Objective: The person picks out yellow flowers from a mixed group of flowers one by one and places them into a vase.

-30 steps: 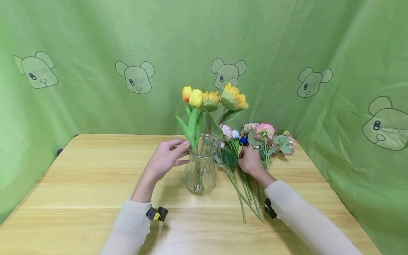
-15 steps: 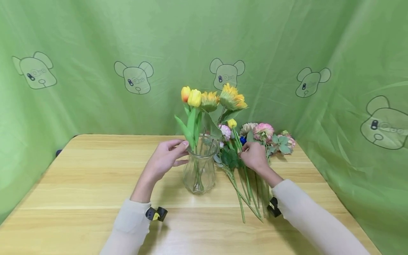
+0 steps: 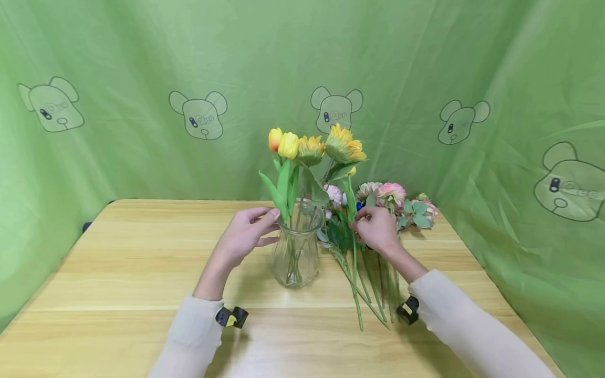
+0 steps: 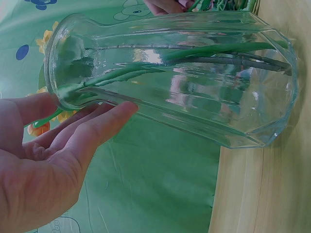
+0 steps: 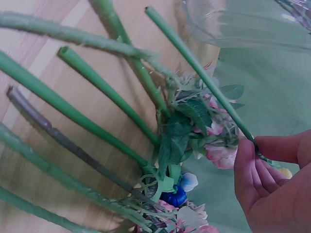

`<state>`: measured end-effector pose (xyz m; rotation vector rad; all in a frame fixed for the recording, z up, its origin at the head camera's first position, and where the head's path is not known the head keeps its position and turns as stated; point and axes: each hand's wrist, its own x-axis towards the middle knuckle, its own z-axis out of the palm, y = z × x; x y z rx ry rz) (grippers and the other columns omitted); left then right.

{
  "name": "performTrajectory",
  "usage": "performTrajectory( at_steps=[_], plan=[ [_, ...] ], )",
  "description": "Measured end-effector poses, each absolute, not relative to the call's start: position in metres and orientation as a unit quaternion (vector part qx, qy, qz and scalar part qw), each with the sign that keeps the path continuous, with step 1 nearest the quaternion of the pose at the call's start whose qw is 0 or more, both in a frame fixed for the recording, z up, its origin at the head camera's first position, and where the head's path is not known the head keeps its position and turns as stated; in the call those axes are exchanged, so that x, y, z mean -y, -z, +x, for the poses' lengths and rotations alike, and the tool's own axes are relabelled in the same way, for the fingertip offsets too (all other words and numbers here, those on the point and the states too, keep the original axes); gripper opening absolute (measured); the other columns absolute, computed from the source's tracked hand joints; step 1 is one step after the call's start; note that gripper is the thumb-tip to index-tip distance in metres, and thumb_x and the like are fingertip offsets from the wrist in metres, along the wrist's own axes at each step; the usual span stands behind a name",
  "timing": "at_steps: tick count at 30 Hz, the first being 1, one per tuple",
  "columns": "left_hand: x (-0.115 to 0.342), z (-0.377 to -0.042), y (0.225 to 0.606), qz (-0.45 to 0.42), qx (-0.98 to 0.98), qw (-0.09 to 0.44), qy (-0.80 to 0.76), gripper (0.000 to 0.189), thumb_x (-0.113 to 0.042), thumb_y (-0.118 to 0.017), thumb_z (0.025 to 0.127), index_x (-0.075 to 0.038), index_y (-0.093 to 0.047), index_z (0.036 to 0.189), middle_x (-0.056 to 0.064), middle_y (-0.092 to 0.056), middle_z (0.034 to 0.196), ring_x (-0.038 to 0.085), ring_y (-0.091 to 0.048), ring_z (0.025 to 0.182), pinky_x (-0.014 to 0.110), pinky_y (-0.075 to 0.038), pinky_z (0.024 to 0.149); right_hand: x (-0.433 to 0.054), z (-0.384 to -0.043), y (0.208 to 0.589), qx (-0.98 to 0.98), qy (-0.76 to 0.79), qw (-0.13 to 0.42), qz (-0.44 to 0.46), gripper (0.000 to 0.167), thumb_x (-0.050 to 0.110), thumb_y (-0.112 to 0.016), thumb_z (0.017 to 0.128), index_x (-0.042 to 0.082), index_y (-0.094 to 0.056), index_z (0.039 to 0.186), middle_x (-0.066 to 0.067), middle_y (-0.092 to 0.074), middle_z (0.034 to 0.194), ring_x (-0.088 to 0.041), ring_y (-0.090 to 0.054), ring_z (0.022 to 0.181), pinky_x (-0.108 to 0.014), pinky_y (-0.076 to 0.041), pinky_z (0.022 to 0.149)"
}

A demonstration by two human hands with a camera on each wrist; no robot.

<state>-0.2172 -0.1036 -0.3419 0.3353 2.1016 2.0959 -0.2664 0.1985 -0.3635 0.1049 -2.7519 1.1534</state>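
Observation:
A clear glass vase (image 3: 295,257) stands upright on the table, holding orange and yellow tulips (image 3: 288,145) and two sunflowers (image 3: 345,144). My left hand (image 3: 246,233) holds the vase at its neck from the left; in the left wrist view the thumb is at the rim and a fingertip lies just below the neck. To the right of the vase, my right hand (image 3: 376,229) pinches the green stem of a yellow tulip (image 3: 351,171), its bloom partly hidden behind a sunflower leaf. In the right wrist view the bare stem end (image 5: 170,31) points away from the fingers.
Several artificial flowers lie on the wooden table (image 3: 156,262) beyond and beneath the right hand: pink blooms (image 3: 391,194), a blue bloom (image 5: 174,196) and a pale lilac bloom (image 3: 333,195). Their stems (image 3: 366,286) spread toward the front. A green cloth (image 3: 246,63) with bear prints hangs behind.
My right hand has drawn a yellow tulip up from the pile and swung its stem more upright, nearer the vase. My left hand has stayed at the vase neck.

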Motion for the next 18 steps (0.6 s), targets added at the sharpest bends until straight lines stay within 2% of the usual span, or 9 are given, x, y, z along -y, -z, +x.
performTrajectory(
  at_steps=[5, 8, 15, 18],
  plan=[
    [0.103, -0.217, 0.341, 0.112, -0.701, 0.078, -0.7, 0.042, -0.023, -0.053, 0.107, 0.007, -0.056, 0.137, 0.026, -0.062, 0.135, 0.039, -0.061, 0.128, 0.043, -0.06, 0.099, -0.198, -0.262, 0.357, 0.899, -0.435, 0.04, 0.029, 0.017, 0.008, -0.068, 0.093, -0.006, -0.068, 0.102, -0.026, -0.074, 0.083, -0.034, -0.074, 0.066, -0.035, -0.066, 0.059],
    [0.103, -0.216, 0.341, 0.111, -0.701, 0.079, -0.7, 0.042, -0.023, -0.053, 0.107, 0.007, -0.056, 0.137, 0.026, -0.062, 0.134, 0.039, -0.061, 0.128, 0.043, -0.06, 0.099, -0.199, -0.261, 0.354, 0.895, -0.444, 0.031, 0.024, 0.019, 0.01, -0.069, 0.093, -0.006, -0.069, 0.104, -0.024, -0.074, 0.082, -0.031, -0.074, 0.064, -0.041, -0.067, 0.062],
    [0.104, -0.216, 0.341, 0.11, -0.701, 0.078, -0.7, 0.043, -0.023, -0.053, 0.107, 0.008, -0.055, 0.137, 0.026, -0.061, 0.134, 0.039, -0.061, 0.128, 0.043, -0.06, 0.099, -0.201, -0.259, 0.35, 0.883, -0.469, 0.019, 0.02, 0.023, 0.011, -0.068, 0.094, -0.006, -0.068, 0.108, -0.025, -0.074, 0.091, -0.019, -0.073, 0.06, -0.031, -0.065, 0.06],
    [0.104, -0.216, 0.341, 0.111, -0.701, 0.078, -0.7, 0.043, -0.023, -0.053, 0.107, 0.008, -0.055, 0.137, 0.026, -0.062, 0.134, 0.039, -0.061, 0.127, 0.043, -0.06, 0.099, -0.2, -0.258, 0.347, 0.862, -0.506, 0.016, 0.013, 0.025, 0.009, -0.067, 0.094, -0.009, -0.067, 0.11, -0.021, -0.074, 0.087, -0.016, -0.073, 0.06, -0.031, -0.066, 0.063]
  ],
)
